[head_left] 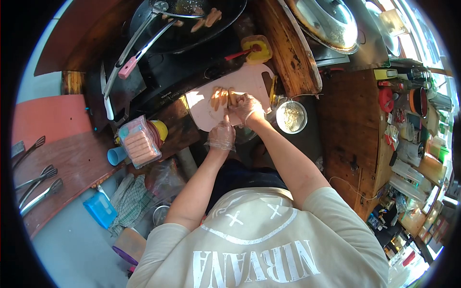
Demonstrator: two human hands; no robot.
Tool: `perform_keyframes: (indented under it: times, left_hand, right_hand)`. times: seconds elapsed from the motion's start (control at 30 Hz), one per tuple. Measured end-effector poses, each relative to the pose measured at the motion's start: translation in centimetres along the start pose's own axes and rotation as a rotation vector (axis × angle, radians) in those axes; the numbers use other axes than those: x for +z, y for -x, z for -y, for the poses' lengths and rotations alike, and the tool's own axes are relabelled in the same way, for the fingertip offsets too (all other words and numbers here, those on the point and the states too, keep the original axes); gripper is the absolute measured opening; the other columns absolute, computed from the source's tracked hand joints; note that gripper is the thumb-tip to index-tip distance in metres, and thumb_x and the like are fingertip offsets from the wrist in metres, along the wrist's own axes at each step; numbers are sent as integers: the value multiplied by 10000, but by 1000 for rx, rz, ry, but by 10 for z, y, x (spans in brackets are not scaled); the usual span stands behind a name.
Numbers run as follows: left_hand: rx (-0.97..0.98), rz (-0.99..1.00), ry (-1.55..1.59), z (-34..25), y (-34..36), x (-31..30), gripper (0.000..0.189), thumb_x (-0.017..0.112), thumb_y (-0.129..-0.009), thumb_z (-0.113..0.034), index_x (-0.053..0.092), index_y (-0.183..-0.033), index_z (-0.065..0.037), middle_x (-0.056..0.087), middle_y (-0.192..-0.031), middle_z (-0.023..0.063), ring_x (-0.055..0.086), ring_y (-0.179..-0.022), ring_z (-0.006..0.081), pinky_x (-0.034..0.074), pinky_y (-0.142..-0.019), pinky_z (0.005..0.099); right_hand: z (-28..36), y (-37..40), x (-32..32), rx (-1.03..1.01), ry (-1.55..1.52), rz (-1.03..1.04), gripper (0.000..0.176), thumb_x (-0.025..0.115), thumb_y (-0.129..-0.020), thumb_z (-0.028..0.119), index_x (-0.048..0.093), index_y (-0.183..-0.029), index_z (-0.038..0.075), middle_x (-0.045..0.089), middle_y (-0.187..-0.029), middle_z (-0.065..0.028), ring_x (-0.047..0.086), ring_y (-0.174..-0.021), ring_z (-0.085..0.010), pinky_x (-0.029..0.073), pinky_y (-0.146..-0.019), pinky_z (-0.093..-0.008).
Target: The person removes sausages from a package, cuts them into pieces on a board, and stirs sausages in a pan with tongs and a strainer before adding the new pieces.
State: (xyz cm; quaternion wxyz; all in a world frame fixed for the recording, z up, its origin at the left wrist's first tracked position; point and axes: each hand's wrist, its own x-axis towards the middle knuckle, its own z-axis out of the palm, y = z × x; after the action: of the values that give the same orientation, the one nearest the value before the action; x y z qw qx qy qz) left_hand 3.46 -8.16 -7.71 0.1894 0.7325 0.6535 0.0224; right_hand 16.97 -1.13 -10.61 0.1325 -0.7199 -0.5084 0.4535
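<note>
Several brown, sausage-like pieces (219,97) lie side by side on a pale pink cutting board (204,115). My left hand (223,134), in a clear plastic glove, is at the board's near edge with a finger pointing toward the pieces. My right hand (246,106), also gloved, is over the board at the right end of the row, its fingers curled around something too small to make out. The two hands are close to each other. Beyond the board, a yellow container (261,44) holds a red-handled utensil (240,52).
A wok (180,41) with pieces inside stands at the top, with a strainer and pink-handled tongs (128,67) across it. A packet of sausages (140,144) and a blue cup (116,156) are at left. A round bowl (291,117) stands right of the board.
</note>
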Motion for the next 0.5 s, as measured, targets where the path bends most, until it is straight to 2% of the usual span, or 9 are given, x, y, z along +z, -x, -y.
perform_keyframes:
  times: [0.07,0.13,0.2,0.23,0.3,0.33,0.5]
  left_hand:
    - [-24,51,-4,-1,7,-6,628,583,-855,-152,403,-1445,-31,688,-776,173,691,-662,354,564,-601,473]
    - [-39,104,-5,-2,13,-11,628,581,-855,-151,401,-1446,-33,687,-777,176,687,-654,361,558,-593,486]
    - [18,-21,86,4,20,-7,626,577,-858,-147,397,-1445,-27,681,-768,190,675,-630,374,547,-578,505]
    - [18,-18,85,6,20,-4,626,577,-858,-147,397,-1445,-27,681,-768,190,675,-630,374,547,-578,505]
    - [83,-134,109,8,18,0,616,572,-861,-140,398,-1440,-22,676,-754,195,668,-620,386,545,-575,509]
    - [80,-136,109,8,17,-1,616,572,-861,-140,398,-1440,-22,676,-754,195,668,-620,386,545,-575,509]
    - [78,-116,125,8,15,-4,518,556,-880,-135,449,-1370,-5,686,-807,215,676,-653,391,547,-586,501]
  right_hand:
    - [11,6,-9,-2,10,-31,466,776,-810,382,616,-1056,20,701,-903,-107,678,-827,-214,534,-775,-320]
    - [19,11,-18,51,-66,44,490,774,-792,360,633,-1082,-9,691,-1052,-171,683,-983,-294,537,-859,-359]
    - [29,19,-28,25,-41,38,469,783,-785,340,637,-1072,-1,691,-1045,-166,685,-970,-293,537,-847,-363]
    - [31,22,-30,-4,-14,38,450,792,-777,320,642,-1062,6,691,-1039,-160,687,-957,-291,537,-836,-367]
    - [7,8,-9,4,-94,21,444,798,-770,309,644,-1061,10,692,-1038,-156,688,-952,-288,538,-829,-372]
    - [-2,2,-2,8,-170,2,440,803,-764,299,647,-1059,13,693,-1037,-152,689,-948,-285,539,-821,-378]
    - [7,12,-16,25,-182,45,453,820,-746,283,650,-1076,24,693,-1037,-152,690,-948,-283,540,-824,-380]
